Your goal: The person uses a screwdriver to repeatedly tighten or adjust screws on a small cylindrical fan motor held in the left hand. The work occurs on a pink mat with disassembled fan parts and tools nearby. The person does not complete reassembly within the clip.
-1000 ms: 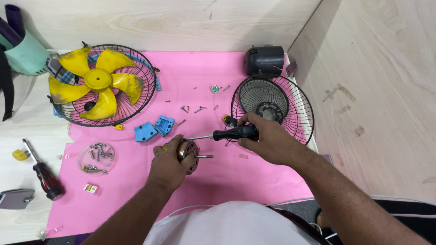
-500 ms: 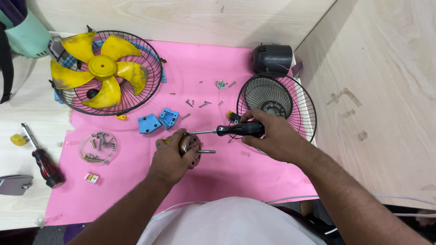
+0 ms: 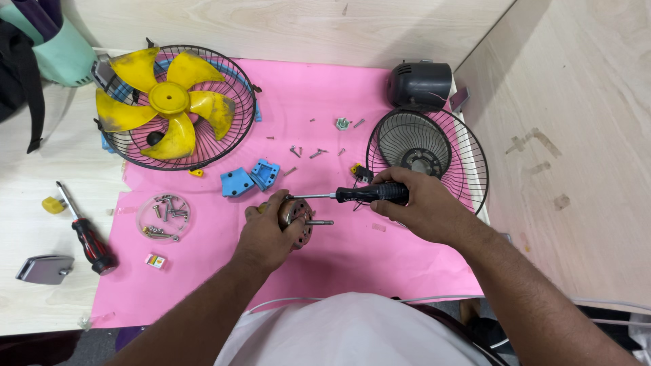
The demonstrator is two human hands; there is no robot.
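Left hand (image 3: pixel 268 234) grips motor (image 3: pixel 297 215); right hand (image 3: pixel 417 207) drives screwdriver (image 3: pixel 352 195) in.

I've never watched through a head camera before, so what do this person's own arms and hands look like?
Both forearms are bare, with no sleeves reaching them. The left hand and right hand wear no gloves, and no rings or watch show. A white shirt covers the body below.

A pale wooden bench (image 3: pixel 41 318) carries a pink mat (image 3: pixel 325 88); light plywood walls (image 3: pixel 285 27) close in behind and on the right, meeting at a corner; soft, even light falls from above, casting faint shadows.
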